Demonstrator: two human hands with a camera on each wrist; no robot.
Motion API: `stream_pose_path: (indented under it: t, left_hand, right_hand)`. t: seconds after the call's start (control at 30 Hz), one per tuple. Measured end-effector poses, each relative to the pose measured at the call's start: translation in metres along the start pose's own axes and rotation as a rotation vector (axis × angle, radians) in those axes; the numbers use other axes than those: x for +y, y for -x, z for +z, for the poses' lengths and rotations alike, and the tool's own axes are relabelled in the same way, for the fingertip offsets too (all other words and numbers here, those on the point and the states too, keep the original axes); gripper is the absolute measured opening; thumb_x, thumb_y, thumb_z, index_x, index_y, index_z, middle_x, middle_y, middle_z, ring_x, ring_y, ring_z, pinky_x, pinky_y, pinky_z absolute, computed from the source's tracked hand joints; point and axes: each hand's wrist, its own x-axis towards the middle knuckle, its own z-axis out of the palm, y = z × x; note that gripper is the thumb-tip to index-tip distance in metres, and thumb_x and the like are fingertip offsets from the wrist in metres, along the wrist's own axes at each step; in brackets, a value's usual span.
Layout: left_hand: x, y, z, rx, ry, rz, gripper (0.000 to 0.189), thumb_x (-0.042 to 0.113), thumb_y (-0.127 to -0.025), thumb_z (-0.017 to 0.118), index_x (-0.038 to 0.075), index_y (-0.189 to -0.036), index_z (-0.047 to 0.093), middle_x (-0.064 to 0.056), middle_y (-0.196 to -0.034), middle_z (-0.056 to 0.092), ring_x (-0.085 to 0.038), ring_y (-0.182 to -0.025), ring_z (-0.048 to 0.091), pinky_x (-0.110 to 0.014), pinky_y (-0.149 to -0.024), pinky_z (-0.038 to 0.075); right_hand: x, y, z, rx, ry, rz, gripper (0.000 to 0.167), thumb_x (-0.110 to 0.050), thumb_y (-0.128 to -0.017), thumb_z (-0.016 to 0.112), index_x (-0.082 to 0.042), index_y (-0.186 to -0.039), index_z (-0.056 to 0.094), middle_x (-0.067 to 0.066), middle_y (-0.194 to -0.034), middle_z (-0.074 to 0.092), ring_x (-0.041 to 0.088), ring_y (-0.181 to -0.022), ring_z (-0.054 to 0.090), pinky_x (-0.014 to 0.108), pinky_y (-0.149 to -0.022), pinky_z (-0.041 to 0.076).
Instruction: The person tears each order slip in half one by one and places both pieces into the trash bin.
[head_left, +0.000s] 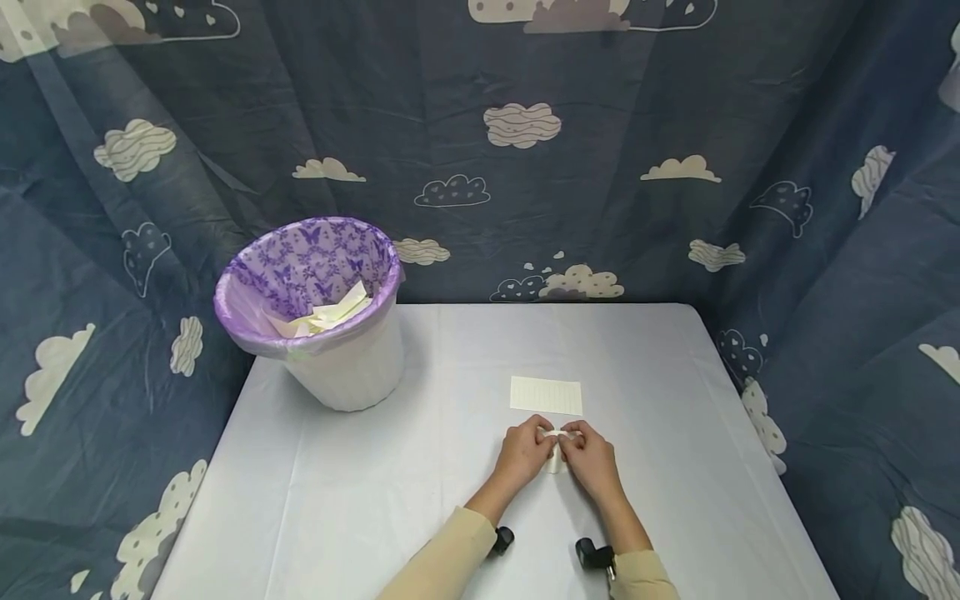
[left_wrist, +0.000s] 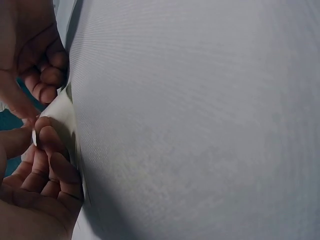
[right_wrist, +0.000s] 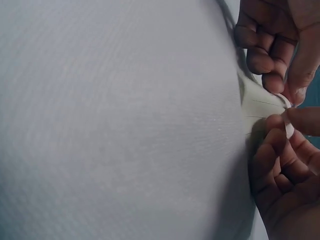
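Observation:
My left hand [head_left: 525,450] and right hand [head_left: 590,458] are close together over the table, fingertips almost meeting. Between them they pinch a small cream paper sheet [head_left: 555,461] by its upper edge. In the right wrist view the paper [right_wrist: 260,104] bends in a curve and shows thin printed lines; its edge sits between thumb and fingers of the right hand [right_wrist: 285,175]. From the left wrist the left hand [left_wrist: 45,185] also grips that edge, and the paper's lower part hangs down towards the tabletop. Just beyond the hands, a second cream lined sheet [head_left: 546,395] lies flat.
A white bin [head_left: 348,375] with a purple butterfly-patterned liner stands at the table's back left, with crumpled cream paper [head_left: 333,312] inside. The white-covered table [head_left: 360,500] is enclosed by dark blue cloud-print curtains [head_left: 420,83].

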Motion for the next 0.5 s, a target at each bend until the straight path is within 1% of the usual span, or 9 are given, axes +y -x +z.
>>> stream_pose_path:
  t: [0.1,0.2,0.33,0.5]
  left_hand:
    - [0.0,0.0,0.001,-0.004,0.012,-0.005,0.011,0.017,-0.099,0.074,0.008,-0.106,0.072,0.001,-0.067,0.071,0.001,-0.054,0.049,-0.016,-0.052,0.038]
    - [0.001,0.0,-0.001,-0.008,0.022,0.014,0.007,0.015,-0.1,0.073,0.008,-0.101,0.071,0.002,-0.067,0.071,0.001,-0.055,0.049,-0.016,-0.052,0.038]
    - [0.005,0.0,-0.006,-0.021,0.041,0.05,0.006,0.013,-0.101,0.071,0.009,-0.097,0.07,0.003,-0.069,0.07,0.001,-0.056,0.05,-0.016,-0.051,0.039]
    - [0.014,0.001,-0.015,-0.044,0.061,0.091,0.006,0.01,-0.102,0.069,0.008,-0.097,0.069,0.002,-0.074,0.071,0.004,-0.06,0.054,-0.015,-0.053,0.044]
  right_hand:
    - [-0.001,0.001,-0.001,-0.009,-0.028,0.007,0.012,-0.014,-0.098,0.07,-0.005,-0.105,0.068,-0.006,-0.061,0.061,0.01,-0.058,0.05,0.022,-0.057,0.037]
    - [-0.004,0.002,-0.002,-0.03,-0.07,0.015,0.008,-0.012,-0.1,0.065,-0.004,-0.099,0.066,-0.004,-0.063,0.063,0.009,-0.057,0.051,0.021,-0.056,0.039]
    - [-0.013,0.006,-0.006,-0.041,-0.116,0.015,0.011,-0.009,-0.102,0.06,-0.002,-0.096,0.067,0.0,-0.066,0.065,0.009,-0.057,0.052,0.02,-0.054,0.04]
    - [-0.027,0.012,-0.014,-0.016,-0.117,-0.005,0.013,-0.01,-0.102,0.06,-0.002,-0.096,0.068,0.006,-0.072,0.07,0.009,-0.061,0.054,0.02,-0.056,0.04]
